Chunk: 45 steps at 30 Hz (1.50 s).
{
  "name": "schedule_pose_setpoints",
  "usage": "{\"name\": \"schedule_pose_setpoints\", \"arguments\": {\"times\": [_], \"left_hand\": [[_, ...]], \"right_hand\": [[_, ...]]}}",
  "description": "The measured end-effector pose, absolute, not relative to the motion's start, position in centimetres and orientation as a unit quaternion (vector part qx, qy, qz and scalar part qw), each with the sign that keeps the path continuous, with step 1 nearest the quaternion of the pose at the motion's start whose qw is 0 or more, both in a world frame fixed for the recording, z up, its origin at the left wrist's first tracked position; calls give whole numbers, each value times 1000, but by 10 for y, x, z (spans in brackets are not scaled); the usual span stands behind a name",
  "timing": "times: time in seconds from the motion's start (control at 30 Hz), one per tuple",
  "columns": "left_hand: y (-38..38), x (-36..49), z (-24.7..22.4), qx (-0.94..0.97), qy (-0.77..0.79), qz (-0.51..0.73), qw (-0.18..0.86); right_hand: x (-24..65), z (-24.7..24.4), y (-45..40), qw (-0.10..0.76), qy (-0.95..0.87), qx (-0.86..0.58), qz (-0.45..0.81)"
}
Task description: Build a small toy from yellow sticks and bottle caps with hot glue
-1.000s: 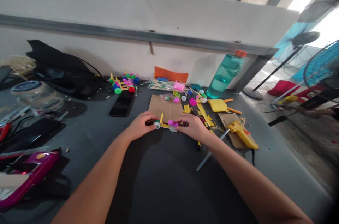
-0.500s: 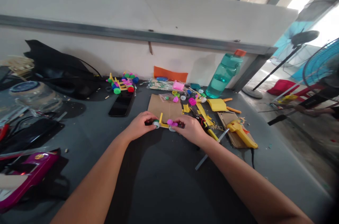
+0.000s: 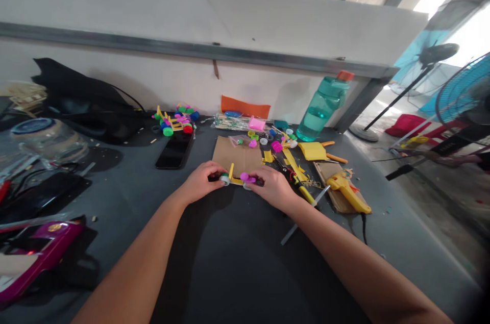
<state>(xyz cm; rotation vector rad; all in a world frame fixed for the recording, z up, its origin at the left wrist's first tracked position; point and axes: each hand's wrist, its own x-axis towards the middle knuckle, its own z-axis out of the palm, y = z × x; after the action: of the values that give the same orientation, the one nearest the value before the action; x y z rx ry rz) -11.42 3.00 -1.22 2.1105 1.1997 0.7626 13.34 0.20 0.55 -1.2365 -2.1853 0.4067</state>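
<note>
Both hands pinch the ends of a small yellow assembly [image 3: 236, 180] with bottle-cap wheels, low at the near edge of a cardboard piece [image 3: 238, 154]. My left hand [image 3: 204, 180] grips its left end, at a grey and green cap [image 3: 224, 178]. At the right end, my right hand [image 3: 271, 186] has its fingers closed beside a purple piece [image 3: 247, 177] and a whitish cap. A short yellow stick stands up from the assembly near the left cap. The fingertips partly hide both ends.
Loose caps and yellow scraps lie behind my right hand, near a teal bottle [image 3: 320, 109]. A yellow glue gun [image 3: 349, 192] rests on cardboard at the right. A phone [image 3: 174, 150], coloured cap models [image 3: 178, 121] and a magenta device [image 3: 42, 257] are further left.
The whole view has shifted very slightly. Both hands keep the same grip on the yellow assembly.
</note>
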Motion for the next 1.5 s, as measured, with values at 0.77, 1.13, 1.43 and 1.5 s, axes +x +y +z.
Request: {"name": "schedule_pose_setpoints", "arguments": {"times": [0.77,1.13,1.43,1.5], "left_hand": [[32,-114,-14,792,450,285,298],[31,-114,-13,794,453,279,294],[30,-114,-12,792,451,283,298],[30,-114,-11,794,445,285,301]], "right_hand": [[135,11,4,299,-821,-468,132],[138,14,3,301,-825,-465,112],[151,25,6,264,-874,-403,59],[158,28,8,229,-900,-369,25]]}}
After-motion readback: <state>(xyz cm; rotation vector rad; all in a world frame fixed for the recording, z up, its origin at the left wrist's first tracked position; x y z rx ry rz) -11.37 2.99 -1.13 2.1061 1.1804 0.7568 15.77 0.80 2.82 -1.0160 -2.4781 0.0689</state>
